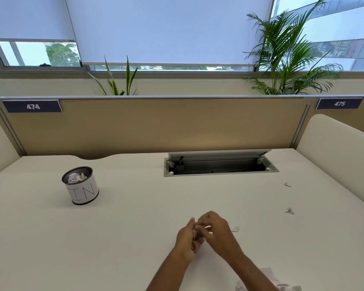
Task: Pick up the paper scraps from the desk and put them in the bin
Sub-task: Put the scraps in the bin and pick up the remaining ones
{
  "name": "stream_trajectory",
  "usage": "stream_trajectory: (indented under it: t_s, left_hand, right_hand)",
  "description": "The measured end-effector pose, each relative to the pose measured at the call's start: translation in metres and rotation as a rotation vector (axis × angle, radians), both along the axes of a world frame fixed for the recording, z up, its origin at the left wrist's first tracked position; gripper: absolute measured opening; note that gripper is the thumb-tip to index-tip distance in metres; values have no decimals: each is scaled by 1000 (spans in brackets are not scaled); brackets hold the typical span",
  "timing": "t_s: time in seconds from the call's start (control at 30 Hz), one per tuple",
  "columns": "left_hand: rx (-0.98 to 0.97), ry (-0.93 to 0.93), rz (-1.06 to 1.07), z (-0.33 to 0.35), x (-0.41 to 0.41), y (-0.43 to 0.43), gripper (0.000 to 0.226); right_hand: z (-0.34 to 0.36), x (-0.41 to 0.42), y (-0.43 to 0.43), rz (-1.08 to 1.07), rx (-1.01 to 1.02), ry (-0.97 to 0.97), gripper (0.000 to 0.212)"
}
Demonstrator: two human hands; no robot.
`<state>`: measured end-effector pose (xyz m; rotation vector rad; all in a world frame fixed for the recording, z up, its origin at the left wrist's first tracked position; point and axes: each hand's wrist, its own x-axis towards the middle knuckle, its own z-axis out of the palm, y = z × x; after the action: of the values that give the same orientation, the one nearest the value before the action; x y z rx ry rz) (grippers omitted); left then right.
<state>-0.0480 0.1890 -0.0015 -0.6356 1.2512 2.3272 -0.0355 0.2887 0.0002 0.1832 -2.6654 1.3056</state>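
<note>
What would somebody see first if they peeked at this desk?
First the two hands low in the middle, the left hand and right hand bunched together around some paper scraps. Next the little round bin at the left of the desk, with crumpled paper inside, and the tall palm behind the divider at the right. A few loose scraps lie on the desk to the right of the hands.

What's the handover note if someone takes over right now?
Left hand grips gathered scraps at mid-desk; right hand pinches the same bundle.
Bin, far left, already holds crumpled paper.
On the desk: one scrap beside the right hand, a far scrap and a nearer scrap at right, a larger crumpled sheet at the near edge.
To do: collect those, carry all to the bin.
</note>
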Motion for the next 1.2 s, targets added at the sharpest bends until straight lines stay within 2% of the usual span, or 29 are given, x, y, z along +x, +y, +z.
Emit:
stream_trajectory:
  t_s: [0.13,0.17,0.27,0.37,0.47,0.57,0.6,0.67,0.8,0.87,0.97,1.1,1.2]
  left_hand:
    - [82,-40,41,4,-8,-17,37]
    - [113,-41,39,5,-8,-20,39]
    - [177,-76,87,6,-8,-31,37]
    - [261,-112,121,6,-10,-40,35]
    - [274,-127,99,4,-10,-49,36]
    - [242,-119,86,6,-9,-56,33]
    - [233,-121,83,6,-9,-59,32]
    - [232,-132,57,9,-7,-65,32]
    - [120,-105,-24,10,-3,-79,43]
    - [102,-99,-9,10,-4,-90,42]
    - [103,-128,89,6,-12,-112,41]
    - [78,-126,142,7,-22,-138,38]
    - [-91,-30,255,16,-37,-158,42]
  right_hand:
    - [-4,0,25,-253,7,76,14]
    - [-8,-1,33,-303,90,50,16]
    - [-25,2,49,-340,415,-195,31]
    - [-31,9,41,-345,514,-231,26]
    - [-22,10,16,-328,370,-198,20]
    - [-5,12,-23,-273,-12,-129,16]
    - [1,13,-38,-243,-74,-101,16]
    - [7,14,-66,-165,-74,-57,25]
    - [6,9,-107,-97,189,-27,34]
    - [3,8,-116,-44,237,-4,27]
    - [3,8,-127,55,172,51,22]
    - [9,0,-142,-3,-119,125,34]
    - [1,-12,-145,-42,-77,161,34]
